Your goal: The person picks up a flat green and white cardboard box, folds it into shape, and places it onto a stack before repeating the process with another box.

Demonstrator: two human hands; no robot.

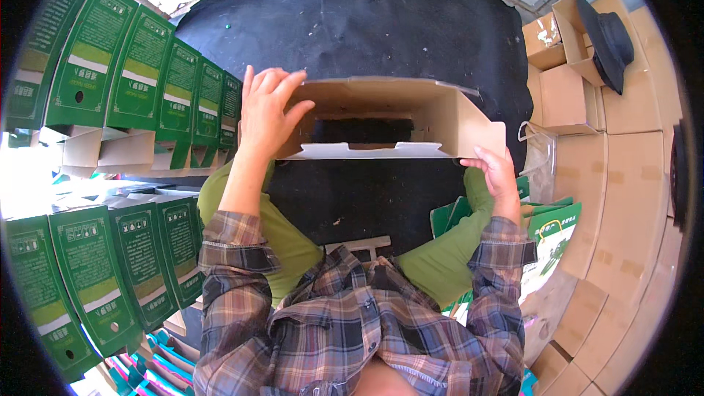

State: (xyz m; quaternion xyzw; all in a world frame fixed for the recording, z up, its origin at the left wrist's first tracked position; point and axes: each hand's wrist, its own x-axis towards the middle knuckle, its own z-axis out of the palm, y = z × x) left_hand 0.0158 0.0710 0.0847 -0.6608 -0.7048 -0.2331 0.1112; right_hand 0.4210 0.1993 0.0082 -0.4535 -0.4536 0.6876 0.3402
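Observation:
In front of me is a long cardboard box point(469, 119), brown inside, with its top open. Dark sheet shows through a gap in its bottom. My left hand point(268, 106) is at the box's left end, thumb apart and fingers stretched over the edge; that end is partly hidden behind it. At the near right corner, my right hand point(493, 171) pinches the box edge, thumb on top and fingers below. The near edge carries a notched pale flap point(370, 150), and a side flap sticks out at the right.
Green printed cartons point(95, 59) stand in an upper row on my left, with more green cartons point(92, 271) below. Plain brown boxes point(579, 183) are stacked on the right, with a black hat point(605, 44) on them. Flat green cardboard pieces point(550, 224) lean by my right knee. A black sheet point(367, 22) covers the floor.

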